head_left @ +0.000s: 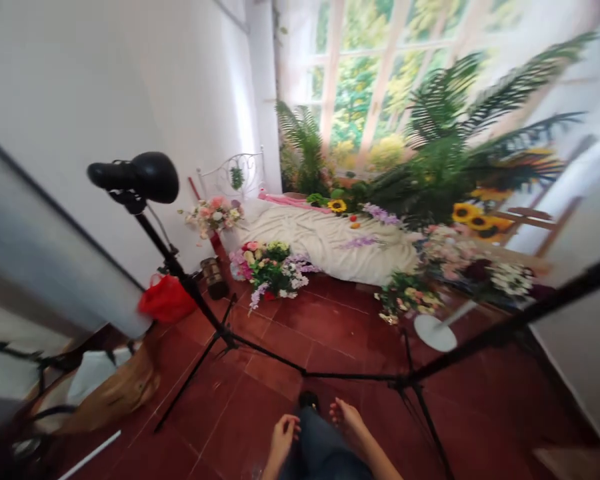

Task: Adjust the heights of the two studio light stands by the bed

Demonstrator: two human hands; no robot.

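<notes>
My left hand [284,435] hangs low at the bottom centre, just left of my trouser leg [325,447]. Its fingers are loosely bent, and nothing shows in them. On the other side of the leg, my right hand [347,417] has its fingers loosely apart and holds nothing. Neither hand touches a stand. Closest ahead are the joined-looking legs of two black stands; the left light stand [197,293] carries a black lamp [153,177], and the right stand [510,323] leans out of view. A dark shoe [309,400] shows between the hands.
A bed with a cream sheet [325,243] stands under a window backdrop [360,87]. Flower bouquets [275,267], a palm plant [440,147] and sunflowers [477,220] surround it. A red bag [166,299] and brown bag [115,387] lie left; a white round base [435,333] is right.
</notes>
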